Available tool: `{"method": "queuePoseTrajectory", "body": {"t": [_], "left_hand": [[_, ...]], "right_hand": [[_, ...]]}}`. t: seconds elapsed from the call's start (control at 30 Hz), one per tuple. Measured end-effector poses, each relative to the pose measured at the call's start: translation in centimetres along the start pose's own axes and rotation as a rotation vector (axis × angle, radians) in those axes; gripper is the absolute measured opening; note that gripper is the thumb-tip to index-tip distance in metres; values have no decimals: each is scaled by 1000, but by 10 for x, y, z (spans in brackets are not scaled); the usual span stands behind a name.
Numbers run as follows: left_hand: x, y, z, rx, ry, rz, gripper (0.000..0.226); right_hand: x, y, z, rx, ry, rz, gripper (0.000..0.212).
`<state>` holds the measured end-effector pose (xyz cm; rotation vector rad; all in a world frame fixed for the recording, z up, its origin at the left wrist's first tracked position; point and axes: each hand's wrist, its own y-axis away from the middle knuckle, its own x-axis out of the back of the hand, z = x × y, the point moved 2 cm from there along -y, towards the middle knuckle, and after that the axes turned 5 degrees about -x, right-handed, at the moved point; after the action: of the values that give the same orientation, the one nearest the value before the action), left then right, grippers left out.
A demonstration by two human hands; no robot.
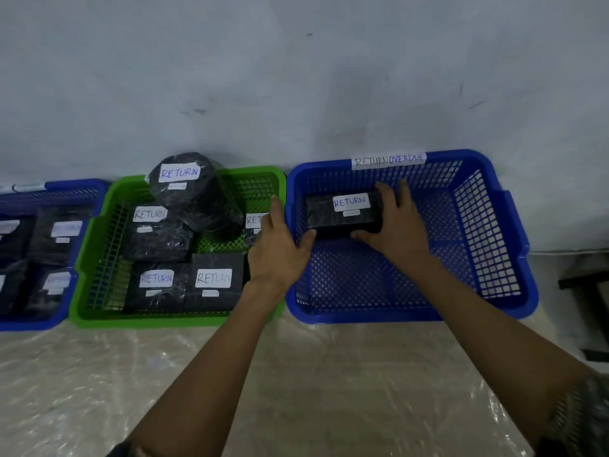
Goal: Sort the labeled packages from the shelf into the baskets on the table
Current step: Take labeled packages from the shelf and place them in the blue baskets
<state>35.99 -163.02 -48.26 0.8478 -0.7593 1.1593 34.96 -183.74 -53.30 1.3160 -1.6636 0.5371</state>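
One package [329,221] between right hand's [397,234] fingers [385,192]

I see the table [296,384] covered by a clear, wrinkled plastic sheet [82,374]. Three baskets stand on it in one row along the far edge. The left blue basket [33,324] is partly cut off by the frame. The green basket [148,319] stands just beside it. The right blue basket [362,316] stands close against the green one.

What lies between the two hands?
Head view: a black package labelled RETURN, over the blue basket; the right hand grips its right end, the left hand touches its left end.
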Motion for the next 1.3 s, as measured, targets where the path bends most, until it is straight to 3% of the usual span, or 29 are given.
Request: {"method": "queuePoseTrajectory", "body": {"t": [0.1,0.2,0.27,0.4,0.53,0.8,1.03,1.3], "left_hand": [[13,8,4,-26,35,80,85],[29,21,7,-119,52,148,71],[39,33,7,-181,78,96,58],[62,68,-3,-174,139,-181,47],[92,117,-18,-195,64,-249,51],[152,241,-95,-315,146,-70,34],[198,366,-195,-241,251,4,29],[236,485,-287,-129,288,128,29]], "right_hand": [[17,15,-9,55,10,25,97],[31,34,-17,174,-5,36,75],[41,48,-22,222,-23,20,57],[61,86,-39,230,-84,-134,36],[70,138,-66,258,-41,-259,34],[36,283,-127,253,16,-230,32],[-12,423,-182,269,-33,-274,29],[-56,521,-244,397,55,-338,33]]}}
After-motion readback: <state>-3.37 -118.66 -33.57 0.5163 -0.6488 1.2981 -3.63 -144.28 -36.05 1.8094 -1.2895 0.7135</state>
